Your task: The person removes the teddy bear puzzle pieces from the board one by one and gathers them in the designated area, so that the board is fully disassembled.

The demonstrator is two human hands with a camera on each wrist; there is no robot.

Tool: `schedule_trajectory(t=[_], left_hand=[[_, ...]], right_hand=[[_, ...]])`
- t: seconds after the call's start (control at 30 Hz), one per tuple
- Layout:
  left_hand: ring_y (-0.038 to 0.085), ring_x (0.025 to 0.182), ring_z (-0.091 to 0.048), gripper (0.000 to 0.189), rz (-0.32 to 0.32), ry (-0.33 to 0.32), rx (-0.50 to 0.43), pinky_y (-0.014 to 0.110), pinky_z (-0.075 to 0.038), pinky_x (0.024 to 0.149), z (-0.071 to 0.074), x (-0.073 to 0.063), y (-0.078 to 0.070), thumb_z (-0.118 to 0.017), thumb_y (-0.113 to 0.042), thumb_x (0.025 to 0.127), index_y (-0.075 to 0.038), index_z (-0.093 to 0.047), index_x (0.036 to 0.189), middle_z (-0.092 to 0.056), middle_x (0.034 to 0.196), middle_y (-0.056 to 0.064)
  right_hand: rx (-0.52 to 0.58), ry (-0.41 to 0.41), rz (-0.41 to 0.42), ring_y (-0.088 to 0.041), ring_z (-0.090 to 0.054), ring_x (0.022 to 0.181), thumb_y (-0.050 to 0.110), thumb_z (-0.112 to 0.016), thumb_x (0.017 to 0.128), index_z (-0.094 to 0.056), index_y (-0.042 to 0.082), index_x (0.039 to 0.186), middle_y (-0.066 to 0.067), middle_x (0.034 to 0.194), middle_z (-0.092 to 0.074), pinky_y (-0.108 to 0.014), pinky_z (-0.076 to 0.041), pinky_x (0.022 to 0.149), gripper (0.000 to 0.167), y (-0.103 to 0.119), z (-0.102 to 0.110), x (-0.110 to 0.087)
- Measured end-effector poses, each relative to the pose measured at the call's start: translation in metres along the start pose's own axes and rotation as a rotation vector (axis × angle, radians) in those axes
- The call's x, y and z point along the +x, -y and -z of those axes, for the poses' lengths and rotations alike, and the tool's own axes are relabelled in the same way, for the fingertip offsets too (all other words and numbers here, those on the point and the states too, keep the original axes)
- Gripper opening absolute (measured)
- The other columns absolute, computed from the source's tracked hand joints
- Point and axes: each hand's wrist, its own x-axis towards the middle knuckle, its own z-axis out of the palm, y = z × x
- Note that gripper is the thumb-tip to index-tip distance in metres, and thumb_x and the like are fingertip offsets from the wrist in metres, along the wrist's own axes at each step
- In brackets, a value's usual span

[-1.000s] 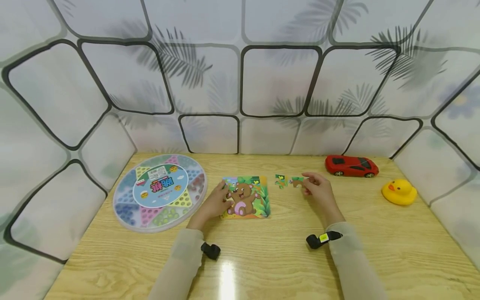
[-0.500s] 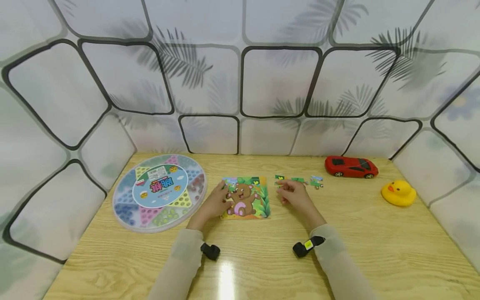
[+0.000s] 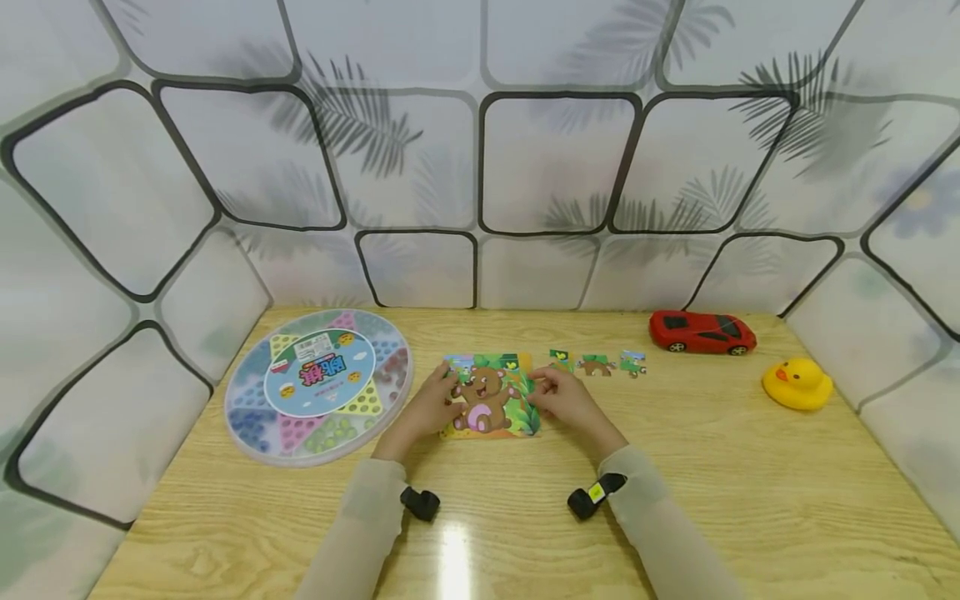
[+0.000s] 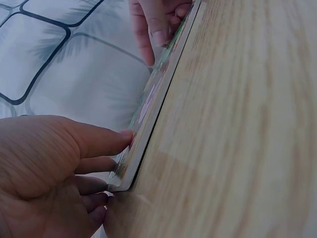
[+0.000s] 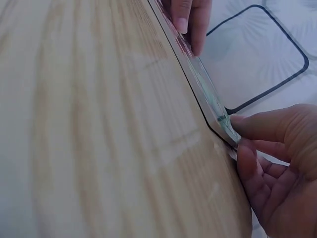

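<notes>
A flat jigsaw puzzle [image 3: 483, 407] with a brown bear picture lies on the table before me. My left hand [image 3: 433, 404] holds its left edge; in the left wrist view the thumb [image 4: 106, 142] lies over the top and the fingers bend along the side. At the right edge, my right hand [image 3: 564, 402] pinches the puzzle's border between thumb [image 5: 262, 124] and forefinger. Three loose puzzle pieces, a left one [image 3: 559, 358], a middle one [image 3: 597, 365] and a right one [image 3: 633, 362], lie in a row just beyond the right hand.
A round Chinese checkers board [image 3: 318, 387] with a clear cover lies to the left. A red toy car [image 3: 702, 332] stands at the back right, with a yellow rubber duck [image 3: 798, 384] in front of it. A patterned curtain [image 3: 558, 162] closes off the back of the table [image 3: 517, 508].
My right hand has moved left from the loose pieces to the puzzle's right edge, uncovering those pieces. The left hand has stayed on the left edge.
</notes>
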Motion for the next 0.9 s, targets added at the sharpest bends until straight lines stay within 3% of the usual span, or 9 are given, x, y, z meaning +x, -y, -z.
schedule_trajectory(t=[0.17,0.37,0.47,0.6,0.7,0.9], left_hand=[[0.047,0.135,-0.025,0.055,0.004,0.004,-0.024,0.050,-0.040,0.100,0.0014,-0.0015,-0.0016,-0.064,-0.009,0.090,0.009,-0.042,0.137,-0.013,0.152,0.030],[0.049,0.137,-0.018,0.055,0.005,0.014,-0.057,0.057,-0.033,0.103,0.0023,-0.0022,-0.0016,-0.065,-0.009,0.088,-0.001,-0.046,0.139,-0.010,0.152,0.030],[0.048,0.134,-0.028,0.056,-0.007,0.019,-0.076,0.054,-0.037,0.101,0.0014,-0.0019,0.0002,-0.066,-0.008,0.087,-0.007,-0.047,0.139,-0.009,0.153,0.030],[0.046,0.138,-0.020,0.052,-0.024,0.048,-0.082,0.053,-0.039,0.100,0.0002,-0.0015,0.0002,-0.065,-0.007,0.088,-0.010,-0.051,0.138,-0.007,0.153,0.029],[0.045,0.141,0.000,0.048,-0.052,0.076,-0.036,0.058,-0.029,0.105,-0.0002,-0.0012,-0.0007,-0.064,-0.006,0.089,-0.009,-0.053,0.135,-0.010,0.153,0.029],[0.050,0.138,-0.004,0.043,-0.170,0.125,0.105,0.063,-0.015,0.108,0.0008,-0.0021,0.0016,-0.057,-0.008,0.092,-0.006,-0.052,0.135,-0.016,0.149,0.034]], right_hand=[[-0.086,0.002,0.022,-0.012,-0.048,0.054,0.010,-0.070,0.084,-0.059,-0.001,0.121,-0.002,0.073,-0.057,-0.025,-0.044,0.052,0.040,0.0009,-0.0039,0.0018],[-0.095,-0.006,-0.003,-0.011,-0.046,0.052,0.011,-0.072,0.083,-0.060,0.001,0.120,-0.001,0.071,-0.055,-0.023,-0.041,0.051,0.040,0.0007,-0.0051,0.0038],[-0.097,-0.006,-0.015,-0.011,-0.044,0.053,0.011,-0.072,0.083,-0.060,0.001,0.119,-0.001,0.071,-0.054,-0.024,-0.040,0.051,0.039,0.0016,-0.0056,0.0043],[-0.098,-0.013,-0.028,-0.012,-0.044,0.053,0.011,-0.072,0.084,-0.061,0.002,0.118,-0.001,0.071,-0.053,-0.026,-0.039,0.051,0.037,0.0035,-0.0065,0.0045],[-0.098,-0.018,-0.033,-0.012,-0.044,0.053,0.011,-0.071,0.084,-0.061,0.002,0.117,-0.002,0.070,-0.053,-0.026,-0.039,0.052,0.036,0.0040,-0.0072,0.0047],[-0.102,-0.019,-0.046,-0.013,-0.044,0.053,0.011,-0.071,0.084,-0.061,0.003,0.116,-0.002,0.070,-0.052,-0.027,-0.040,0.052,0.034,0.0042,-0.0071,0.0047]])
